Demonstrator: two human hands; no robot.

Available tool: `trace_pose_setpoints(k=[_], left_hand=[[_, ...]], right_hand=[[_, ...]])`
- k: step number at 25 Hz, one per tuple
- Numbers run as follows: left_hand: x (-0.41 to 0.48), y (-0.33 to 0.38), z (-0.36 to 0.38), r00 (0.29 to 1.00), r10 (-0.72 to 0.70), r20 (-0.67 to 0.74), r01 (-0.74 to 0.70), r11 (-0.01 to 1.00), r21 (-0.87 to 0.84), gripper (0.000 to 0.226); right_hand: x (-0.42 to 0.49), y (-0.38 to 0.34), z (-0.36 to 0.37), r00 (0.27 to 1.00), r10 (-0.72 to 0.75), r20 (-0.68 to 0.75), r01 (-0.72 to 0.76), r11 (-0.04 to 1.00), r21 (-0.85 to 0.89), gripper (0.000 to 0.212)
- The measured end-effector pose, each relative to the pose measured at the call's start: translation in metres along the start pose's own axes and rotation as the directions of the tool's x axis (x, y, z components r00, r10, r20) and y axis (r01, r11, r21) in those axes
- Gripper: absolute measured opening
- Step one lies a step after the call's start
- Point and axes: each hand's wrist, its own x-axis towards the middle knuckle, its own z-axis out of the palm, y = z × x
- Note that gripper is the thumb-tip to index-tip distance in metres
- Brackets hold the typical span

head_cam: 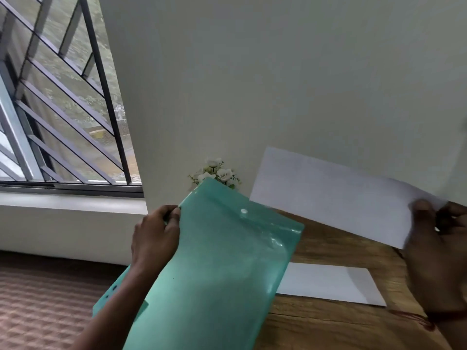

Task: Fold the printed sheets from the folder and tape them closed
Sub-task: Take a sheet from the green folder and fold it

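A white sheet (336,195) held beside the green folder (217,261)
The sheet is in the air right of the folder, its right end pinched by the right hand (439,251); the left hand (156,231) grips the folder's left edge above the wooden surface (328,324).

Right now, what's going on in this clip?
A person works at a wooden table. The left hand pinches the upper edge of a green snap-button folder, held tilted over the table's near side. The right hand holds a white sheet up in the air. A second sheet lies flat on the table.
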Motion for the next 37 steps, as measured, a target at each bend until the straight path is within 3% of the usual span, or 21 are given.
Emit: trace_pose_setpoints(k=[7, 13, 16, 20, 26, 30, 34, 37], left_hand=[[-0.009, -0.038, -0.011, 0.942, -0.334, -0.028, 0.332, 0.942, -0.047, 0.02], [-0.016, -0.068, -0.008, 0.895, -0.443, -0.051, 0.445, 0.894, 0.051, 0.027], [-0.015, -0.072, 0.001, 0.891, -0.454, -0.012, 0.452, 0.885, 0.11, 0.029], [-0.014, -0.068, 0.008, 0.892, -0.449, -0.059, 0.449, 0.863, 0.232, 0.011], [-0.016, -0.069, 0.022, 0.876, -0.482, -0.01, 0.45, 0.811, 0.374, 0.019], [-0.017, -0.071, 0.026, 0.88, -0.475, -0.008, 0.438, 0.805, 0.399, 0.026], [-0.02, -0.071, 0.028, 0.882, -0.471, -0.012, 0.435, 0.806, 0.402, 0.035], [-0.025, -0.044, 0.027, 0.948, -0.319, -0.018, 0.299, 0.864, 0.404, 0.045]], right_hand=[[-0.007, 0.022, 0.0, 0.981, 0.188, 0.04, -0.188, 0.982, -0.015, 0.063], [-0.027, 0.003, 0.009, 0.973, 0.184, 0.141, -0.182, 0.983, -0.025, 0.067], [-0.032, 0.006, 0.009, 0.967, 0.209, 0.143, -0.208, 0.978, -0.023, 0.068], [-0.034, 0.011, 0.009, 0.957, 0.269, 0.113, -0.268, 0.963, -0.02, 0.067], [-0.041, -0.013, 0.009, 0.96, 0.243, 0.143, -0.238, 0.97, -0.048, 0.062], [-0.044, -0.038, 0.011, 0.969, 0.201, 0.145, -0.203, 0.979, -0.001, 0.036], [-0.044, -0.052, 0.01, 0.97, 0.185, 0.156, -0.195, 0.98, 0.048, 0.027], [-0.041, -0.059, 0.01, 0.964, 0.232, 0.126, -0.242, 0.968, 0.066, 0.015]])
